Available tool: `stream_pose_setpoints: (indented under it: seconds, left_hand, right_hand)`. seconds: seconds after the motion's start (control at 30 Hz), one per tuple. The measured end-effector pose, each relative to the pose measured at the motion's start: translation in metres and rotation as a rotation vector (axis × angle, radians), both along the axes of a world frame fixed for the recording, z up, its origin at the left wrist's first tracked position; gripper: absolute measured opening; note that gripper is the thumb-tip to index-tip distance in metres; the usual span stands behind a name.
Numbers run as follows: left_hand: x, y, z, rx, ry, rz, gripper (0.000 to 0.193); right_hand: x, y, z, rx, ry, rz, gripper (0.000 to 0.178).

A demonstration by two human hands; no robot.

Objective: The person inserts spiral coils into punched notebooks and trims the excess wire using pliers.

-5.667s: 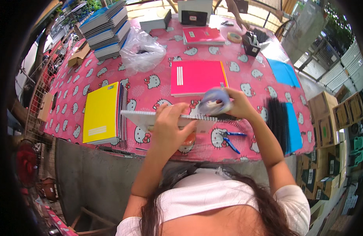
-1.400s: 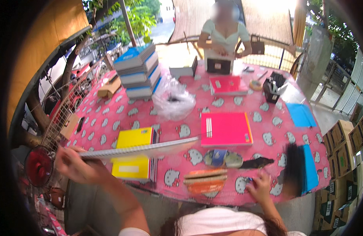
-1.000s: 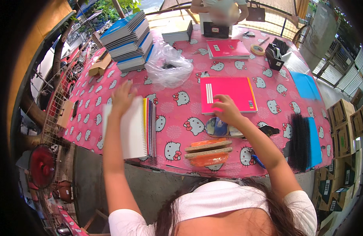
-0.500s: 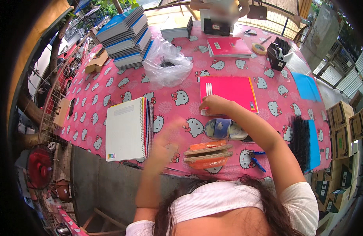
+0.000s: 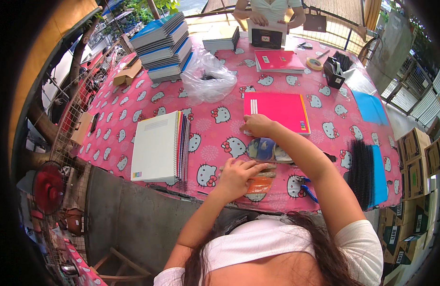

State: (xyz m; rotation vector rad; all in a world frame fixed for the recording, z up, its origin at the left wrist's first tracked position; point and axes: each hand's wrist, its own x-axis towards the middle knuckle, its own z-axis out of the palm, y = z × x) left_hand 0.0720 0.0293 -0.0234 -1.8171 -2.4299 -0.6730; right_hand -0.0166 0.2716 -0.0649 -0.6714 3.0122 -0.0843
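Under the half-curled left hand: orange-wrapped block, rough tan edges, mostly covered. Just beyond, right hand at one pink notebook's near-left corner. Firmness of either hold: cannot tell. Leftward, one white spiral notebook atop uncountable others.

Red fan at left, near wire-mesh fence. Crumpled clear plastic bag on pink tablecloth (cat-face print all over). Tape roll toward cloth's far right. Cardboard boxes stacked at right. Dark handbag by far railing. Wooden frame at lower left.
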Motion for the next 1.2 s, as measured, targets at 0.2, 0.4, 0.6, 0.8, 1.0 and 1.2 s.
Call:
stream_pose_setpoints:
  seconds: [0.2,0.4,0.6,0.8,1.0,1.2]
  left_hand:
    - [0.001,0.0,-0.005,0.087,0.106,-0.046,0.057]
    - [-0.009,0.003,-0.009,0.078,0.194,-0.092,0.053]
    - [0.002,0.007,-0.009,0.095,0.178,0.003,0.055]
    - [0.002,0.005,-0.011,0.134,0.172,0.014,0.054]
    - [0.0,0.005,-0.01,0.153,0.14,0.003,0.059]
    - [-0.014,0.025,0.004,0.465,-0.939,0.194,0.056]
  right_hand:
    - [0.002,0.004,-0.002,0.019,-0.014,-0.043,0.03]
    - [0.007,-0.014,-0.008,0.083,0.051,-0.116,0.028]
    - [0.002,-0.003,-0.01,-0.009,0.018,-0.141,0.027]
    - [0.002,0.011,-0.008,-0.248,0.058,-0.076,0.027]
    - [0.002,0.014,-0.01,-0.304,0.059,-0.071,0.03]
    - [0.021,0.045,0.016,-0.753,0.386,-0.376,0.044]
